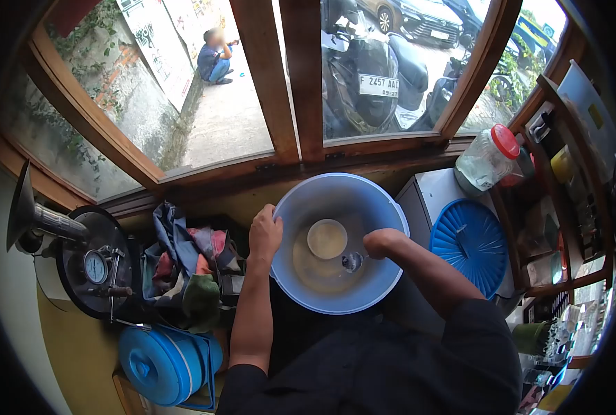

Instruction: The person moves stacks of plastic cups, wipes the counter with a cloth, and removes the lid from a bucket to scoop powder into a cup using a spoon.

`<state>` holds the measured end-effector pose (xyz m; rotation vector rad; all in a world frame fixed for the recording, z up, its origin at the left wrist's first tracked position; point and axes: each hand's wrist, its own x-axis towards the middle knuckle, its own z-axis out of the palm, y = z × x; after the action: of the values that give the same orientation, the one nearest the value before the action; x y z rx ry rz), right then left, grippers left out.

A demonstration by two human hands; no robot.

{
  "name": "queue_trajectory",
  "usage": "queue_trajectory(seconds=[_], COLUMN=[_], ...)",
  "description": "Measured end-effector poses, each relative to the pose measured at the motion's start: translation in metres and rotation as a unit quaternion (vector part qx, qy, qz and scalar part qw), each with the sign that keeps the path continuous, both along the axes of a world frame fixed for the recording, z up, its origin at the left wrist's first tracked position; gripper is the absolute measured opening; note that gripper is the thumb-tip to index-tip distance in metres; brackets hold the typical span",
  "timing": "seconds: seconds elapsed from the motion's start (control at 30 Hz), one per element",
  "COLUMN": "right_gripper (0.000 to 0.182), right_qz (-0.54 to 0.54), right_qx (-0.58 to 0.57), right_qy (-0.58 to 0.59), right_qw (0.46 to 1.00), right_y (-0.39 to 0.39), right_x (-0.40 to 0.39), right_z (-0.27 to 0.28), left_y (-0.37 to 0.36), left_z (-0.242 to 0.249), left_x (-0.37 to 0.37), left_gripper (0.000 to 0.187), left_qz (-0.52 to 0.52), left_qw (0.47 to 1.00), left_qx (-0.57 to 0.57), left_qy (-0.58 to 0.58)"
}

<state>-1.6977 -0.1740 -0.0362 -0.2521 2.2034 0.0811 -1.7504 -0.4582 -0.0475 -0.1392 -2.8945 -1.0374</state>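
A large pale-blue plastic tub (297,280) stands in front of me, with a pale beige layer over its bottom. Inside it, left of centre, is a small round white bowl (327,239) with beige contents. My left hand (265,234) is closed over the tub's left rim, thumb on the inner side. Reaching in over the right side, my right hand (384,244) is closed on a shiny spoon-like tool (351,261), whose bright end is low in the tub, close to the bowl's right side. The handle is mostly hidden by the fingers.
Right of the tub are a ribbed blue lid (468,249), a jar with a red cap (488,159) and wooden shelves. On the left are a black round vessel with a gauge (96,267), piled cloths (190,256) and a blue lidded container (157,363). A person (216,59) squats outside.
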Motion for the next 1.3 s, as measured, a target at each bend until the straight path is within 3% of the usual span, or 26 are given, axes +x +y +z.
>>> queue_trajectory(seconds=[0.07,0.17,0.2,0.27,0.33,0.4,0.5,0.6,0.7,0.83,0.9,1.03,1.2,1.3], right_gripper=[0.028,0.032,0.033,0.034,0.035,0.034,0.032,0.029,0.030,0.030,0.031,0.032,0.030,0.028], right_qz=[-0.016,-0.059,-0.061,-0.076,-0.100,-0.133,-0.188,-0.224,-0.169,-0.216,-0.273,-0.248,-0.293,-0.264], right_qx=[0.017,0.032,0.027,0.023,0.022,0.028,0.030,0.011,0.011,-0.005,-0.021,-0.058,-0.138,-0.168], right_qy=[-0.001,-0.003,-0.004,-0.010,-0.033,-0.034,0.006,0.044,-0.019,0.058,0.120,0.195,0.206,0.204], right_qw=[1.000,0.998,0.998,0.997,0.994,0.990,0.982,0.974,0.985,0.975,0.954,0.947,0.924,0.927], right_y=[-0.008,-0.002,-0.002,-0.002,-0.003,0.000,0.003,0.002,-0.003,-0.012,-0.015,-0.009,0.003,0.002], right_x=[0.008,-0.011,-0.009,-0.010,-0.010,-0.013,-0.013,0.001,0.010,0.046,0.062,0.097,0.116,0.132], right_z=[-0.022,-0.060,-0.074,-0.083,-0.085,-0.091,-0.106,-0.102,-0.090,-0.099,-0.091,-0.099,-0.108,-0.120], left_y=[0.001,0.032,0.042,0.064,0.091,0.113,0.124,0.118,0.117,0.122,0.123,0.130,0.139,0.142], left_z=[-0.011,0.028,0.033,0.020,-0.001,-0.028,-0.126,-0.172,-0.136,-0.082,-0.062,-0.006,-0.009,-0.001], left_x=[-0.001,0.010,0.007,-0.008,-0.024,-0.037,-0.067,-0.075,-0.072,-0.039,-0.032,-0.002,0.021,0.041], left_gripper=[0.027,0.030,0.033,0.035,0.036,0.042,0.035,0.032,0.022,0.022,0.022,0.025,0.022,0.021], left_qz=[-0.004,0.027,-0.020,-0.168,-0.266,-0.314,-0.319,-0.350,-0.389,-0.301,-0.273,-0.246,-0.213,-0.201], left_qw=[0.997,0.948,0.950,0.968,0.957,0.896,0.869,0.861,0.817,0.907,0.921,0.934,0.946,0.948], left_qx=[-0.064,-0.165,-0.129,-0.072,-0.114,-0.281,-0.326,-0.332,-0.355,-0.272,-0.253,-0.235,-0.233,-0.237], left_qy=[0.038,0.271,0.283,0.170,-0.024,-0.140,-0.194,-0.158,-0.235,-0.111,-0.115,-0.106,-0.075,-0.075])
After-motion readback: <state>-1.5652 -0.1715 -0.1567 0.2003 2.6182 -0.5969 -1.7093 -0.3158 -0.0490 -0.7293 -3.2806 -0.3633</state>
